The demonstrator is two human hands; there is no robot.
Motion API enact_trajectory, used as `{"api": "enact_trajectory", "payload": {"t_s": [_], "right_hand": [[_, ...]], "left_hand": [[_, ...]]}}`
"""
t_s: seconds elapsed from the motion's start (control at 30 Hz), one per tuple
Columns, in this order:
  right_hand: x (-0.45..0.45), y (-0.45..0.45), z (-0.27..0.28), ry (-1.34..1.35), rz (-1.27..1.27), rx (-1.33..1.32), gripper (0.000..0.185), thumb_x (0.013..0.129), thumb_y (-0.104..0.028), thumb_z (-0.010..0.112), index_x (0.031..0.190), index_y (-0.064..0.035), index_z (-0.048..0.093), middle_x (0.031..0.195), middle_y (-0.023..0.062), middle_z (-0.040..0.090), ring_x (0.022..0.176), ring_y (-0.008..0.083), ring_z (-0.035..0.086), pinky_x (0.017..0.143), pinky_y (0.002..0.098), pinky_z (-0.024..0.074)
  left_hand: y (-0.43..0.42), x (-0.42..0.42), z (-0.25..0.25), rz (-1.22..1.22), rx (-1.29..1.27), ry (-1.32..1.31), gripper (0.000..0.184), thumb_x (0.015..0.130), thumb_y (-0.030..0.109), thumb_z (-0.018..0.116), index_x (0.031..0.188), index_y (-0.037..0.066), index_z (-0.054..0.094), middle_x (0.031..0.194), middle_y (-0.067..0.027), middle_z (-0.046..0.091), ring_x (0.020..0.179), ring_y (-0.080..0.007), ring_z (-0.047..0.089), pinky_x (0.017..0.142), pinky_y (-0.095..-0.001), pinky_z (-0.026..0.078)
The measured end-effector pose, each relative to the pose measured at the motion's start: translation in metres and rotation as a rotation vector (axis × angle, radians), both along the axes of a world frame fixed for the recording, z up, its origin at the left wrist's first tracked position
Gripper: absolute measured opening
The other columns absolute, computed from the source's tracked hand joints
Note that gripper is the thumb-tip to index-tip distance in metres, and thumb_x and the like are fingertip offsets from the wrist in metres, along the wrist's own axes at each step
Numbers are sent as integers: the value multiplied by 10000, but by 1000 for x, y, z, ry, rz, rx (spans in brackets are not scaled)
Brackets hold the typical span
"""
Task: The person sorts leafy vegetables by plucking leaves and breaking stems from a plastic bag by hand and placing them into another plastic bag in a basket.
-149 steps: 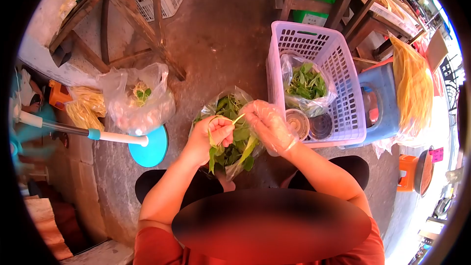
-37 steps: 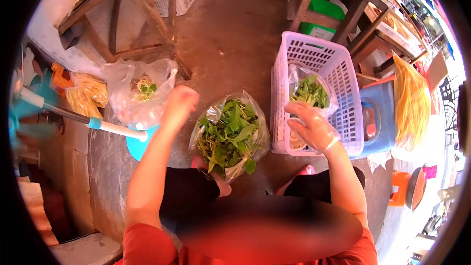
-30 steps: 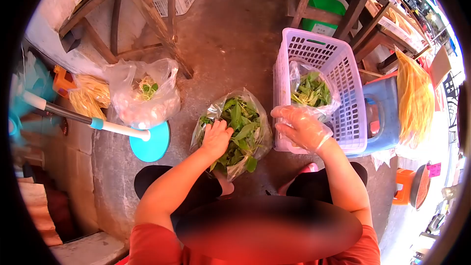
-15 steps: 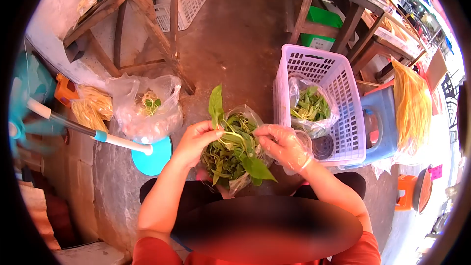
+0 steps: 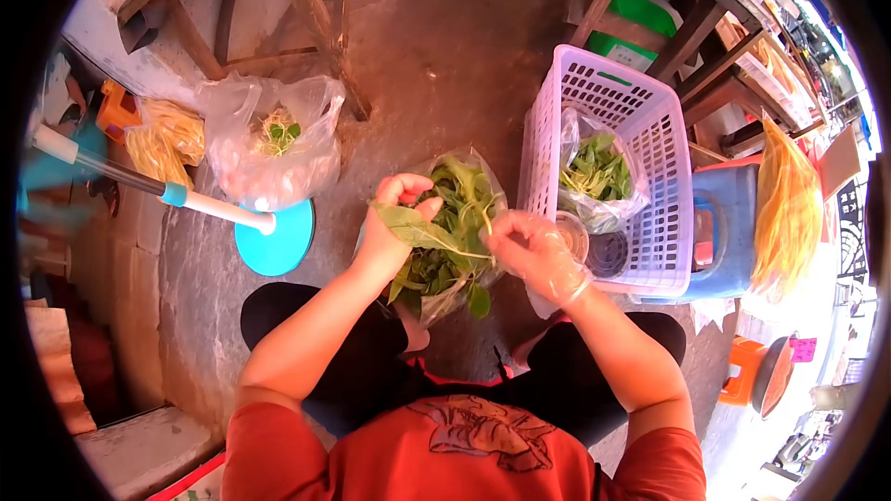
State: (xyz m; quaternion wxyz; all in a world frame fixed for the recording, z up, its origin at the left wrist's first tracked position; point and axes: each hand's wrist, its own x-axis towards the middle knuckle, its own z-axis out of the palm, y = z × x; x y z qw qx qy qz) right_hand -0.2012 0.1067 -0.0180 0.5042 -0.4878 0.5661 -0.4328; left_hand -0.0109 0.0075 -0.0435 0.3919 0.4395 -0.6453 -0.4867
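Note:
Between my knees, a clear plastic bag [image 5: 492, 187] holds a heap of leafy greens [image 5: 422, 271]. My right hand [image 5: 538, 255], in a clear plastic glove, pinches the stem of a leafy sprig [image 5: 432, 234] at the bag's right side. One broad leaf of that sprig reaches left, across the front of my left hand [image 5: 382, 232]. My left hand is bare, its fingers curved with thumb and forefinger apart over the bag's left edge. The leaf hides part of its palm.
At right stands a lilac plastic basket [image 5: 673, 250] with bagged greens [image 5: 599, 172], beside a blue stool [image 5: 729, 232]. At left are a plastic bag with stem scraps [image 5: 274, 162], a turquoise round base with a pole [image 5: 278, 246], and wooden table legs [image 5: 339, 65].
My left hand has moved up slightly, and its thumb and forefinger have parted from the stem. The sprig's upright leaf now lies sideways. The head view has shifted, showing more of my lap.

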Motion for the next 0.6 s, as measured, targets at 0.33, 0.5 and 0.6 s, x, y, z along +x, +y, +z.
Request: {"api": "enact_trajectory", "payload": {"t_s": [0.33,0.5,0.6], "right_hand": [[3,9,5,506,74,-390,66,764,-38,632,815,-14,597,723,100,593,667,260,575,626,348,454],[-9,1,29,741,-176,-713,129,725,-65,668,851,-60,640,766,79,612,785,289,589,707,406,463],[-10,1,24,843,-31,-688,187,700,-83,696,882,-89,653,799,44,624,801,259,585,768,406,453]], "left_hand": [[20,-19,-1,-315,563,162,101,826,117,673,829,22,638,756,37,582,681,-36,499,606,-204,395],[25,-14,9,-393,609,159,93,834,114,664,823,33,620,744,39,566,666,-27,477,590,-196,376],[30,-13,11,-436,638,109,115,850,132,653,838,27,609,764,22,575,684,-44,512,614,-198,398]]}}
